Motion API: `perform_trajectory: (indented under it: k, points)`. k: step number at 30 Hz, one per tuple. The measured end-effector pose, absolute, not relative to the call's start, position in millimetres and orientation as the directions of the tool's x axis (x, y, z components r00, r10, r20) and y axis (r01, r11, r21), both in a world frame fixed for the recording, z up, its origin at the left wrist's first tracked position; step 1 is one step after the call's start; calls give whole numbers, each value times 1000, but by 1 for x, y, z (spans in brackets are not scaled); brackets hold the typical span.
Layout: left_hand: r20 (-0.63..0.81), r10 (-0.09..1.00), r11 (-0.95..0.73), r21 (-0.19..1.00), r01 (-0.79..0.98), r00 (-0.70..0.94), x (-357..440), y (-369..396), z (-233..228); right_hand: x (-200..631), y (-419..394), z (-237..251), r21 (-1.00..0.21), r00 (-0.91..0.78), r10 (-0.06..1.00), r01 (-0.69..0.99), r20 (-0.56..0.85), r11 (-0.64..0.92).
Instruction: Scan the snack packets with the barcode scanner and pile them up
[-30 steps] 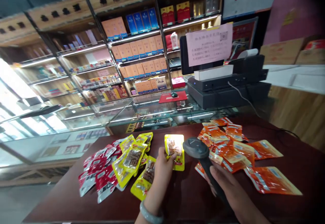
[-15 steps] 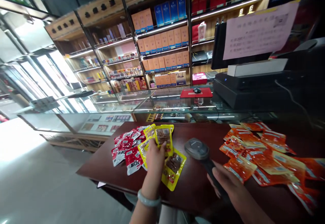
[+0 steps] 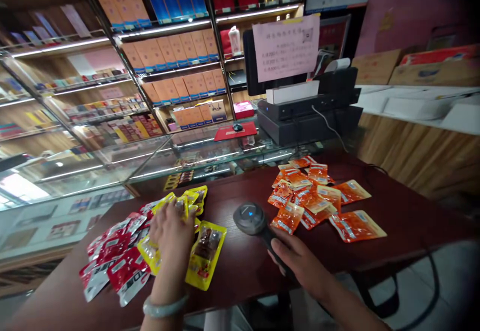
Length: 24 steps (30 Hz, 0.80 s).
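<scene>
Left hand (image 3: 171, 228) lies flat, fingers spread, on yellow packets (image 3: 204, 251) beside red packets (image 3: 120, 263); right hand (image 3: 300, 263) fingers are clamped round the scanner (image 3: 252, 219) handle near orange packets (image 3: 318, 198) on the table (image 3: 393, 211).

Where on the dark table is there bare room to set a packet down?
Bare table runs between the yellow packets and the scanner, and right of the orange packets. The left hand covers the crowded yellow and red packets.
</scene>
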<state>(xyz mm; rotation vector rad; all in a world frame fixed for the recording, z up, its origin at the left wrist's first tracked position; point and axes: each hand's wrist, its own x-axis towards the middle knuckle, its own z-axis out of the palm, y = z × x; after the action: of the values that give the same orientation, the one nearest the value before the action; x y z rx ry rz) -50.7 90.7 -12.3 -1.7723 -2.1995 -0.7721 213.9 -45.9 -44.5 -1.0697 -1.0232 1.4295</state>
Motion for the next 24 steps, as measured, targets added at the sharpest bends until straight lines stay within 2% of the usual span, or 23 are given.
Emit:
perform_trajectory:
  k: [4, 9, 12, 15, 20, 24]
  points:
    - [336, 935, -208, 265, 941, 112, 27, 66, -19, 241, -57, -47, -960, 18, 992, -255, -124, -116]
    - [112, 918, -397, 294, 869, 381, 109, 32, -40, 279, -69, -51, -939, 234, 955, -330, -184, -100]
    - [111, 901, -433, 293, 852, 420, 134, 24, -49, 299, -77, -52, -935, 314, 930, -347, -192, -75]
    - [118, 918, -396, 249, 884, 378, 147, 29, -53, 313, -84, -52, -950, 337, 930, -311, -149, -39]
    - [33, 935, -354, 175, 919, 354, 151, 40, -52, 321, -90, -63, -927, 352, 914, -371, -201, -61]
    - [-61, 926, -345, 258, 902, 372, 143, 33, -52, 317, -91, -69, -909, 349, 909, -410, -230, -73]
